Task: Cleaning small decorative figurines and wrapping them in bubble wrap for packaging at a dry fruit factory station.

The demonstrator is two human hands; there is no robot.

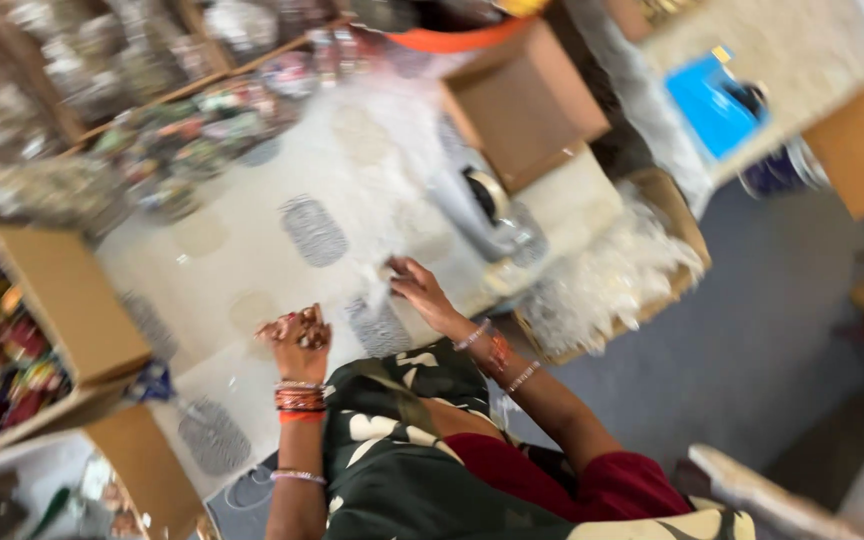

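The picture is blurred by motion. My left hand (298, 338), with several bangles on the wrist, is curled into a loose fist over a cream cloth (252, 220) printed with grey and beige ovals. I cannot make out anything inside it. My right hand (418, 287) lies a little further out on the same cloth. Its fingertips pinch the edge of a thin clear plastic packet (384, 240). My lap, in green patterned and dark red fabric, fills the bottom of the view.
An open cardboard box (524, 100) stands beyond my right hand, with a grey object (487, 205) beside it. A box of clear packets (607, 275) sits to the right. Boxes of colourful items (2, 350) line the left. A blue object (714, 100) lies far right.
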